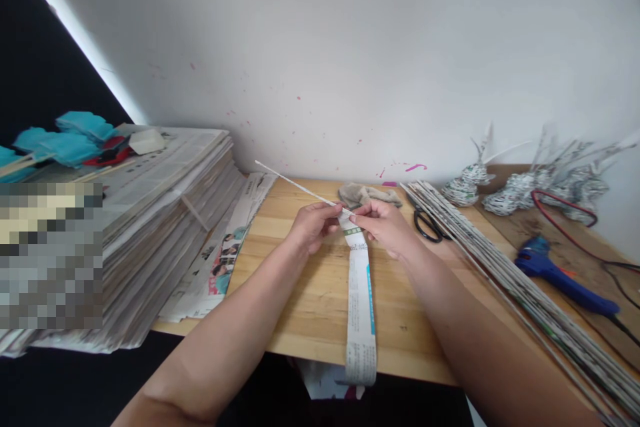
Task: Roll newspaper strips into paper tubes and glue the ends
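Note:
Above the wooden table, a newspaper strip [361, 293] hangs down from my fingers and curls over the table's front edge. Its upper end is wound into a thin rolled paper tube [295, 184] that points up to the left. My left hand [317, 223] pinches the tube where it meets the strip. Just to the right, my right hand [381, 223] pinches the same roll near its lower end, fingers closed. The fingertips of both hands are close together, and they partly cover the top of the strip.
Left stands a tall newspaper stack [200, 153] with blue bundles [83, 137] on top. A rag [395, 197], black-handled scissors [427, 227] and a bundle of paper tubes [480, 260] lie behind and right. Beyond are a blue glue gun [565, 277] and woven paper figures [460, 187].

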Motion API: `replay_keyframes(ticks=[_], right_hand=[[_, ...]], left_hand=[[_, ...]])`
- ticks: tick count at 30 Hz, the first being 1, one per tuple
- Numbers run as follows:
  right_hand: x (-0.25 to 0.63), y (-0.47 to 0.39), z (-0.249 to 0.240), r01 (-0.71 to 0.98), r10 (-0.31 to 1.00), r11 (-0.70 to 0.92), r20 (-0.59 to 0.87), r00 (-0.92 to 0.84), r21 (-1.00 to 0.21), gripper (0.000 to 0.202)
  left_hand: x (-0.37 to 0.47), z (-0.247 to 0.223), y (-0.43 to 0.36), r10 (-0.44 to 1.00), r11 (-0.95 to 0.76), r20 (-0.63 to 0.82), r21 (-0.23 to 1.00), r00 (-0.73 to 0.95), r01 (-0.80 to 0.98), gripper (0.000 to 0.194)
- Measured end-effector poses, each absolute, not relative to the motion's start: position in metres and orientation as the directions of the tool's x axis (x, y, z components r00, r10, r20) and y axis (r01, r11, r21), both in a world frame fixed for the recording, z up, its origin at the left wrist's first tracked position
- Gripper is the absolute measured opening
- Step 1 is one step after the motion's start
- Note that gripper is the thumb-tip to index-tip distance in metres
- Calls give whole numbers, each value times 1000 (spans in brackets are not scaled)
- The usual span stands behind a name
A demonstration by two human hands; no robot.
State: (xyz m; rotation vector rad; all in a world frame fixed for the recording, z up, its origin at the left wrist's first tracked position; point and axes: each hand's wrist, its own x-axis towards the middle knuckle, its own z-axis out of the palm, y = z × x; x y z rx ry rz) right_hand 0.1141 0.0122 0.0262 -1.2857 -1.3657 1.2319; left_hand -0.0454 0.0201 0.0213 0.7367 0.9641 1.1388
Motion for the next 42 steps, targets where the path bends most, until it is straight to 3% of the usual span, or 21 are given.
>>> replay_keyframes(ticks=[6,11,14,19,25,33,38,42], right_hand=[[111,12,23,134,997,59,53,-50,-989,22],[115,14,28,105,995,-88,-93,-43,-991,18],[117,15,30,58,980,-146,-153,-131,-988,19],[118,16,23,147,977,-98,-124,-175,-984,22],[131,17,32,223,952,-190,-235,-197,-956,12],[126,16,30,169,963,-174,-203,-177,-970,15],[134,18,30,195,956,-231,-259,-137,-953,14],[130,12,36,125,959,-213,-232,-164,-969,19]], left_hand=[[-45,24,20,953,302,-279,855,118,-422,12],[-45,26,20,948,316,-296,851,113,-420,12],[-45,25,20,949,315,-290,851,124,-419,13],[-43,25,18,945,328,-292,849,150,-414,9],[-42,28,18,938,348,-323,854,129,-386,9],[-42,25,18,938,348,-318,858,141,-378,7],[-43,27,19,941,339,-315,863,126,-375,10],[-42,25,17,933,352,-295,862,204,-364,8]])
